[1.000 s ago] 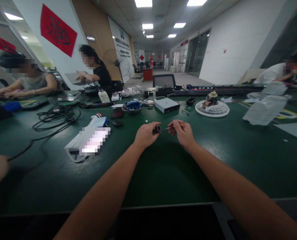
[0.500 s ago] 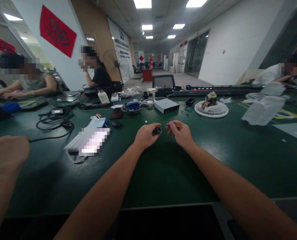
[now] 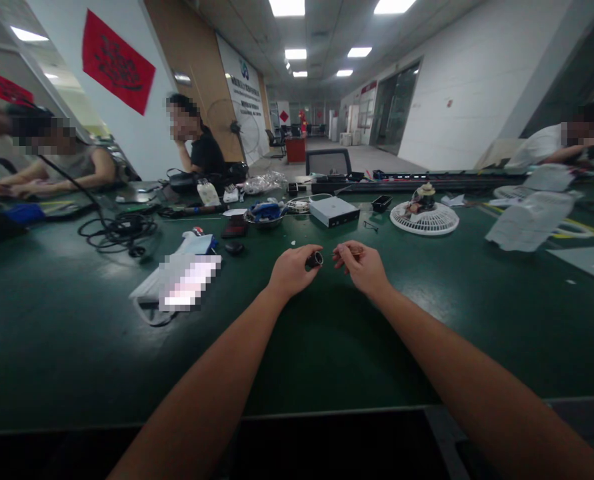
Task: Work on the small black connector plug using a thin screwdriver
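My left hand point(image 3: 293, 272) is closed around a small black cylinder point(image 3: 315, 259), its round open end turned to the right. A short gap away, my right hand point(image 3: 361, 265) pinches a thin tool point(image 3: 355, 251) with a brownish handle and a narrow tip pointing left at the cylinder. The fingers cover much of the tool, so its exact kind is unclear. Both hands are held just over the green table point(image 3: 327, 353), and tool and cylinder are apart.
Beyond my hands lie a silver drive box point(image 3: 333, 211), a small black tray point(image 3: 381, 203) and a white fan grille with motor point(image 3: 423, 217). To the left are a black mouse point(image 3: 234, 248), a blurred-out phone-like item point(image 3: 189, 283) and a coiled black cable point(image 3: 119, 233). Several people sit around.
Another person's hand at the left has risen from the table's near side to the upper left, lifting the black cable's end. My own hands have barely moved.
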The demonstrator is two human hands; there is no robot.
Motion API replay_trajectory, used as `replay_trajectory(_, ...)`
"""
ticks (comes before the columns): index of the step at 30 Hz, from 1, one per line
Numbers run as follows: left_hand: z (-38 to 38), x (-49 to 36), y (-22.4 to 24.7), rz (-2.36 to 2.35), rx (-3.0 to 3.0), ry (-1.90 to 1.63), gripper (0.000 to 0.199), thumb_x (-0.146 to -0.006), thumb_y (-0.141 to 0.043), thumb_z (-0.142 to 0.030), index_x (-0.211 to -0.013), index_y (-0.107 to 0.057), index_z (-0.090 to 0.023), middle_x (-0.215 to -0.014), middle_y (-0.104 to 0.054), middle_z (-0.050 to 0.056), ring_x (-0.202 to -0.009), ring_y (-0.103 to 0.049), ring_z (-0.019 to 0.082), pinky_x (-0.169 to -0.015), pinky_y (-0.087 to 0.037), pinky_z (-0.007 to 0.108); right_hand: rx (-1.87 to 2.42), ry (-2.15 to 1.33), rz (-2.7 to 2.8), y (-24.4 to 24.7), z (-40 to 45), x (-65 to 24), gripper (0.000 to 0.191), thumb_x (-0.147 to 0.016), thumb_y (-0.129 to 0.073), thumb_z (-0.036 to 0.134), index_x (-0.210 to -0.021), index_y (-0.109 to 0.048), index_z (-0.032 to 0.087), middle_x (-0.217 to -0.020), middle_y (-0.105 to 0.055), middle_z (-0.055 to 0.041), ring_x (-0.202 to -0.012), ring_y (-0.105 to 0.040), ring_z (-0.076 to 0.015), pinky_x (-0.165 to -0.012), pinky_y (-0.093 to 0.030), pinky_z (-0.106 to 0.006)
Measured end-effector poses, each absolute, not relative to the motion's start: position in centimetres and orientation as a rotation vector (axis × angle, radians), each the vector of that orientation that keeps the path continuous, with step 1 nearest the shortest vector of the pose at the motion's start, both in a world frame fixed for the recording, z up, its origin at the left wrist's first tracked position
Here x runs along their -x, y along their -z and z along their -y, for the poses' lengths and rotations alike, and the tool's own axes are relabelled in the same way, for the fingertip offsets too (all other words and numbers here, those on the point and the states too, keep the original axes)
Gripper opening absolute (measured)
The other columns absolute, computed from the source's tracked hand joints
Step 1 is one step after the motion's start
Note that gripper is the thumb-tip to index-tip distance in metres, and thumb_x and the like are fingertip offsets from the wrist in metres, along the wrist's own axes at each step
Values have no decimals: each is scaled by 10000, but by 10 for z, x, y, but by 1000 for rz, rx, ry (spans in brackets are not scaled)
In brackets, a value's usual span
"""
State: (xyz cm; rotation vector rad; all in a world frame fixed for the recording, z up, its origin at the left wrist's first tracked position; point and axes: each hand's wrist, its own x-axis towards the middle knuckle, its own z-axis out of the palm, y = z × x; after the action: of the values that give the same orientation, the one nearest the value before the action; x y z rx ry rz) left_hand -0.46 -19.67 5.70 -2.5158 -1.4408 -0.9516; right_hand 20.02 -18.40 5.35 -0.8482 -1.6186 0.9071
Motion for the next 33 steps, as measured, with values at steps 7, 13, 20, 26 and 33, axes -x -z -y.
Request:
replay_trajectory(7, 195, 5, -55, 1440, 2516, 947, 348, -974, -626, -380, -1251, -621, -169, -1160, -689, 89, -1015, -676, 229, -925, -549, 458, 824, -986, 1632, -52, 185, -199, 297, -1021, -558, 413, -1031, -658, 133, -840, -693, -15, -639, -667, -122, -543, -549, -247)
replay_trajectory(13, 196, 5, -56, 1436, 2529, 930, 358, -968, -633, -386, -1253, -620, -170, -1145, -691, 86, -1014, -676, 232, -924, -548, 461, 839, -973, 1653, -55, 187, -200, 288, -1006, -588, 405, -948, -672, 135, -817, -690, -9, -665, -669, -127, -594, -564, -268)
replay_trajectory(20, 196, 5, -56, 1443, 2525, 930, 342, -976, -625, -365, -1252, -617, -163, -1178, -682, 96, -1037, -670, 234, -942, -542, 466, 840, -1007, 1629, -53, 186, -199, 281, -1010, -582, 401, -1054, -658, 134, -887, -704, -26, -673, -679, -130, -569, -562, -259)
replay_trajectory(26, 197, 6, -57, 1443, 2542, 898, 347, -970, -634, -364, -1255, -621, -167, -1159, -689, 91, -1029, -672, 235, -937, -541, 465, 831, -1066, 1647, -54, 187, -199, 295, -1013, -575, 412, -990, -672, 134, -834, -701, -16, -661, -678, -129, -577, -567, -263)
replay_trajectory(33, 196, 7, -57, 1461, 2526, 893, 349, -974, -625, -384, -1249, -623, -170, -1146, -693, 87, -1017, -675, 232, -930, -543, 460, 856, -1091, 1600, -53, 182, -198, 270, -1005, -594, 392, -1003, -668, 132, -857, -701, -19, -668, -678, -128, -569, -564, -257)
